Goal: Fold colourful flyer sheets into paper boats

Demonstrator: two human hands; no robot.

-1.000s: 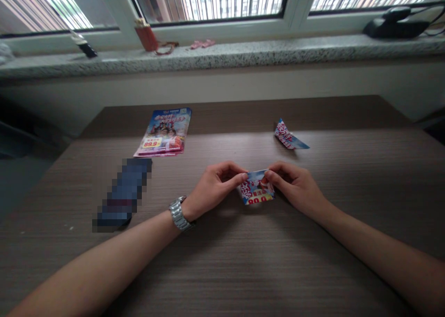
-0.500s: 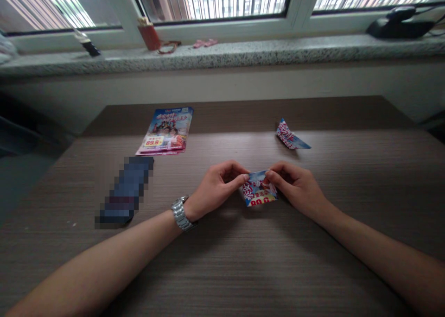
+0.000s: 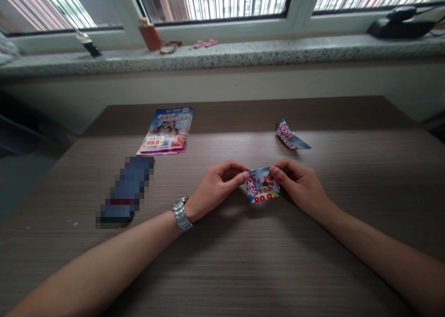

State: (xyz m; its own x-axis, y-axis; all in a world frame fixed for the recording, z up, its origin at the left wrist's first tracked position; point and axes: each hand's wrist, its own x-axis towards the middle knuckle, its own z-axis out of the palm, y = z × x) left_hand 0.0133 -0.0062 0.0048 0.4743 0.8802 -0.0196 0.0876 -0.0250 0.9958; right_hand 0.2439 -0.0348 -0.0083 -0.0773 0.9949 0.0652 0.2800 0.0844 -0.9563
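Between my hands is a small folded flyer (image 3: pixel 263 185), printed in blue, red and yellow with large red figures along its lower edge. My left hand (image 3: pixel 222 180) pinches its upper left corner between thumb and finger, and a metal watch (image 3: pixel 182 214) circles that wrist. The upper right corner is pinched by my right hand (image 3: pixel 297 180). Beyond the right hand, another folded piece of printed paper (image 3: pixel 291 137) rests on the table, one part standing up. How many layers the held flyer has, I cannot tell.
A stack of flyers (image 3: pixel 167 129) lies at the back left of the wooden table (image 3: pixel 222 261). Nearer me is a blurred-out dark phone-like slab (image 3: pixel 128 189). On the stone windowsill (image 3: pixel 264 55) are a red container (image 3: pixel 150 35), a small bottle (image 3: pixel 88 44) and a black device (image 3: pixel 401 26).
The folded flyer has shifted slightly right and up in my hands. My right thumb has moved a little outward along its top edge. The left hand has barely moved.
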